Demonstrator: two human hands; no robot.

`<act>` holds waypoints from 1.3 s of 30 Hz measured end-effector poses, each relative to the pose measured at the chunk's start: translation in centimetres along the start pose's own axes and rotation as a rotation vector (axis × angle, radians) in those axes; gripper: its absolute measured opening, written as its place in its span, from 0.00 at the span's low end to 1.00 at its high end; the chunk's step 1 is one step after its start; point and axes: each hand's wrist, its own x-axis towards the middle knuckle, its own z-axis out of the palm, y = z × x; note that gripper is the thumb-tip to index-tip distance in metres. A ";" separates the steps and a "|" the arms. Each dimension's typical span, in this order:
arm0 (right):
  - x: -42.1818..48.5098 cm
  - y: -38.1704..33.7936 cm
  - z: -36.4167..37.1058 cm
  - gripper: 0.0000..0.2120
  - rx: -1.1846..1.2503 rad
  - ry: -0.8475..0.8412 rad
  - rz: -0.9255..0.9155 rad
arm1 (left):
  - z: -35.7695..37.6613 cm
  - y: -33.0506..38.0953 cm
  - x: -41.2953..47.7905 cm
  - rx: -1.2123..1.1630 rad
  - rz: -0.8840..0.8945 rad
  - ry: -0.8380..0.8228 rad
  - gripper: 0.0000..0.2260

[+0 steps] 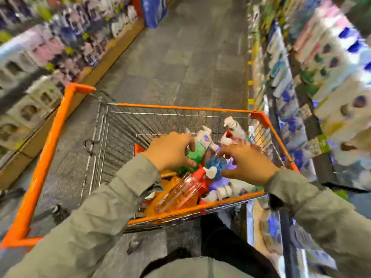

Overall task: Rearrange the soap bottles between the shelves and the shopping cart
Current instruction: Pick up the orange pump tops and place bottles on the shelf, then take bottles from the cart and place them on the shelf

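An orange-rimmed wire shopping cart (181, 107) stands in the aisle in front of me, its near end heaped with several soap bottles. My left hand (170, 150) hovers over a green bottle (195, 152), fingers curled and spread, gripping nothing that I can see. My right hand (246, 164) reaches over a blue bottle (217, 163) with a white pump, fingers spread, apart from it. An orange bottle with a clear cap (176, 192) lies tilted at the near rim. White pump bottles (233, 126) stand at the far right corner.
Shelves of blurred white, blue and green bottles (325, 81) run close along the right of the cart. Shelves of boxed goods (36, 63) line the left. The grey tiled aisle floor (186, 55) stretches ahead. A second orange cart frame (50, 149) sits to the left.
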 end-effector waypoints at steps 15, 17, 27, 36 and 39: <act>9.4 6.9 11.0 0.27 -0.097 -0.361 0.029 | 13.6 -3.8 9.5 -0.098 -0.414 -0.276 0.25; 9.9 6.8 11.7 0.27 -0.115 -0.363 0.028 | 14.8 -4.2 9.9 -0.117 -0.455 -0.310 0.29; 10.4 6.2 14.2 0.23 -0.303 -0.306 0.074 | 19.8 -4.5 9.7 -0.119 -0.506 -0.354 0.41; 10.3 5.8 13.0 0.22 -0.392 -0.278 -0.053 | 20.1 -5.1 10.0 -0.178 -0.563 -0.343 0.44; 10.4 7.0 12.4 0.20 -0.349 -0.240 -0.020 | 20.1 -5.1 9.7 -0.190 -0.549 -0.309 0.44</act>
